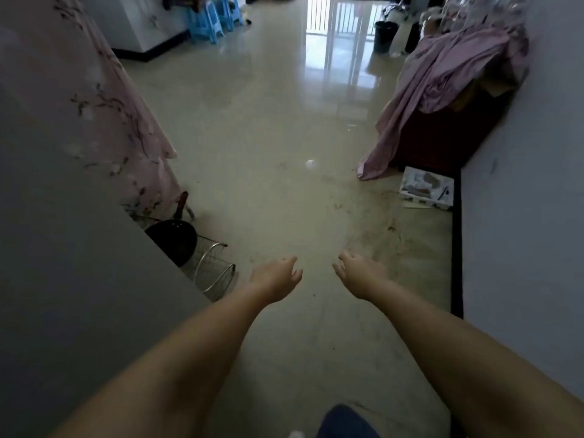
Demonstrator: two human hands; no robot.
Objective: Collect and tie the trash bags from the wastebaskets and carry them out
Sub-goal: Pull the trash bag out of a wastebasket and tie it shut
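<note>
Both hands, left hand and right hand, hang loose and empty out front, probably just walking. Dirty floor ahead, black wastebasket way off far right by the window.

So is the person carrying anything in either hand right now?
Nothing is held. The left hand and the right hand both reach forward over the bare floor, fingers loosely spread and empty.

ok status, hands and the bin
Left hand and right hand open, empty, held out. Black plastic wastebasket far ahead, right side. Glossy tiled floor between, nothing in the way.
</note>
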